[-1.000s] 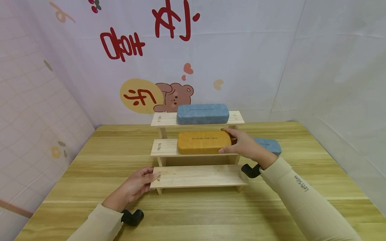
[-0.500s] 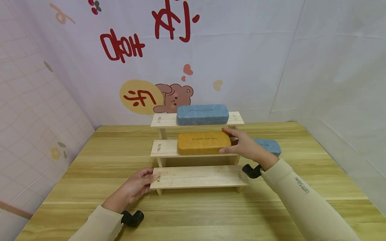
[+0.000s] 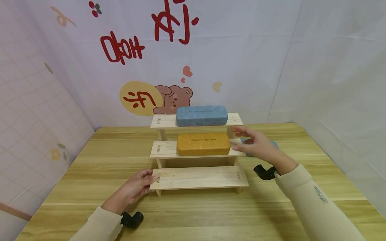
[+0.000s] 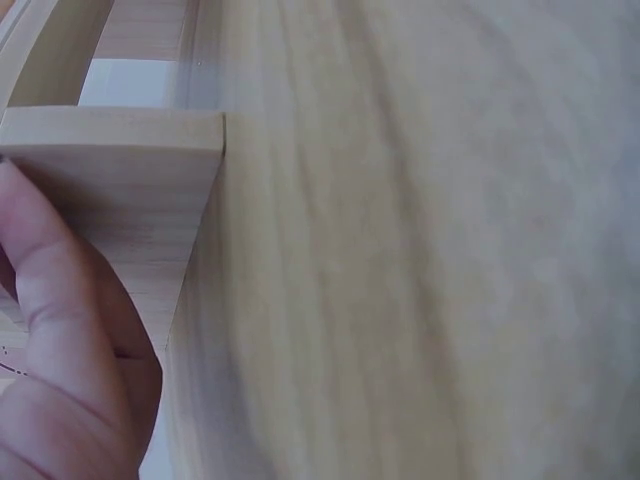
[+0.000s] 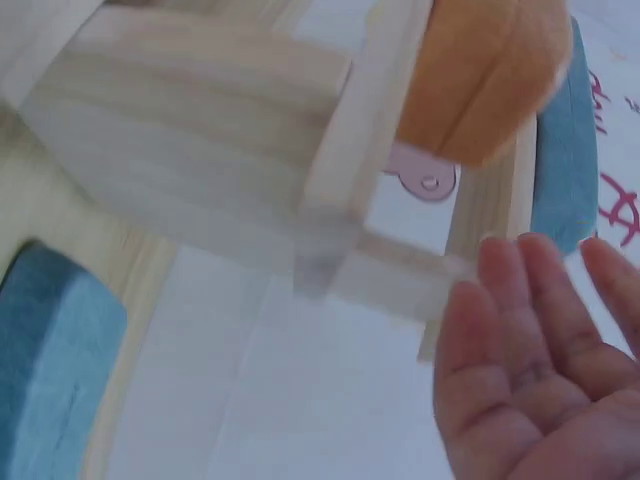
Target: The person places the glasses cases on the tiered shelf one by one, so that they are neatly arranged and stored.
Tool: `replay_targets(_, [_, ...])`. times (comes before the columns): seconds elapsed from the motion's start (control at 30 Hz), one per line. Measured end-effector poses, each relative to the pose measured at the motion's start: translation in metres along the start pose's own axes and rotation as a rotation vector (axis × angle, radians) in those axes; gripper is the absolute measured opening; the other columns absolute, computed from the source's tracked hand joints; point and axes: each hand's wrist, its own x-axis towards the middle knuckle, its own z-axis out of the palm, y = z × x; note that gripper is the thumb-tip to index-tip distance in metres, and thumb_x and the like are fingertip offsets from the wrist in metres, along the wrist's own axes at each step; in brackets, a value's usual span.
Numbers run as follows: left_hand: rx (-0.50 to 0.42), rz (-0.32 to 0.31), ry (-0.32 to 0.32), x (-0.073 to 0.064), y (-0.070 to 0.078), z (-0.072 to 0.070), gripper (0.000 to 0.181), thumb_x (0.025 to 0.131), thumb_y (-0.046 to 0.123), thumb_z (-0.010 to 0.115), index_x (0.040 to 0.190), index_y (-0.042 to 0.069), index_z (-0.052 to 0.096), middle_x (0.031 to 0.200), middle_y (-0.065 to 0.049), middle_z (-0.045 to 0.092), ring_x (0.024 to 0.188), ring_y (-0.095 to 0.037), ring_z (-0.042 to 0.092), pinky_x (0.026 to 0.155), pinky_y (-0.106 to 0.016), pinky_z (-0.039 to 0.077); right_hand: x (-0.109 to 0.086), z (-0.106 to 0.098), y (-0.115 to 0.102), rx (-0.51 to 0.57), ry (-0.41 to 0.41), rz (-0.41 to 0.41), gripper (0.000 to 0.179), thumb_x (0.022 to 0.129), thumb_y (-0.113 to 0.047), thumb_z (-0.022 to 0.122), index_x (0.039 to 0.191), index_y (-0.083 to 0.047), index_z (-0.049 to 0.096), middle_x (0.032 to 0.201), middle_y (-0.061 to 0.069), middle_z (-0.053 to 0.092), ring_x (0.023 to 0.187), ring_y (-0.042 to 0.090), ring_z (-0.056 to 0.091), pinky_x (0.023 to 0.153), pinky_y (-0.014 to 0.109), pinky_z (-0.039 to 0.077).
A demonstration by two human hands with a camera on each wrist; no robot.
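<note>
A three-tier wooden stand (image 3: 199,177) rises on the table. My left hand (image 3: 137,185) grips the left end of its lowest board, thumb on top; in the left wrist view its fingers (image 4: 70,320) lie against the board's end. Lying on the middle board is a yellow glasses-type case (image 3: 203,144) with small dark lettering. My right hand (image 3: 259,144) is apart from it, just to its right, with fingers spread and holding nothing. A similar blue case (image 3: 202,116) rests on the top board. Partly hidden behind my right hand, another blue case (image 3: 275,144) lies on the table.
The wood-grained table (image 3: 193,214) stretches around the stand. White printed cloth (image 3: 241,67) hangs behind and at both sides. Each wrist carries a black mount, such as the right mount (image 3: 264,172).
My right hand has let go of the yellow case's right end and moved right, away from it. The case stays on the middle board. My left hand keeps its grip on the lowest board.
</note>
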Motion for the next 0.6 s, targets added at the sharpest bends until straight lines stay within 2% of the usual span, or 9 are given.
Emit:
replay_targets(0.07, [-0.001,0.001,0.0,0.0,0.0,0.0,0.057,0.1,0.01,0.051,0.14,-0.017,0.021,0.107,-0.005,0.058,0.091,-0.01,0.063,0.079,-0.025,0.054,-0.003,-0.004,0.001,0.001,0.028,-0.016,0.064,0.091,-0.017,0.069,0.146,-0.004,0.039,0.145,0.016,0.043,0.131,0.034,0.042,0.099,0.039,0.045])
replay_targets(0.23, [-0.008,-0.002,0.0,0.0,-0.001,0.0,0.056,0.1,0.01,0.052,0.139,-0.017,0.023,0.104,-0.003,0.06,0.09,-0.01,0.064,0.078,-0.026,0.055,-0.01,-0.013,0.008,0.036,0.097,-0.03,0.061,0.092,-0.014,0.067,0.145,-0.002,0.039,0.142,0.018,0.045,0.126,0.028,0.046,0.089,0.016,0.046])
replay_targets(0.43, [-0.004,-0.003,-0.003,0.001,-0.002,-0.001,0.057,0.1,0.011,0.052,0.14,-0.017,0.021,0.107,-0.005,0.059,0.091,-0.01,0.063,0.079,-0.025,0.055,-0.015,-0.024,0.019,0.08,0.156,-0.021,0.059,0.094,-0.015,0.065,0.146,-0.004,0.039,0.14,0.017,0.046,0.111,0.002,0.053,0.085,0.016,0.048])
replay_targets(0.6, [0.0,-0.004,-0.006,0.001,-0.002,-0.001,0.058,0.101,0.011,0.051,0.14,-0.017,0.02,0.108,-0.005,0.059,0.092,-0.01,0.063,0.08,-0.026,0.054,-0.016,-0.03,0.03,0.099,0.189,-0.007,0.057,0.096,-0.017,0.062,0.146,-0.004,0.038,0.131,-0.003,0.051,0.113,-0.002,0.05,0.086,0.013,0.046])
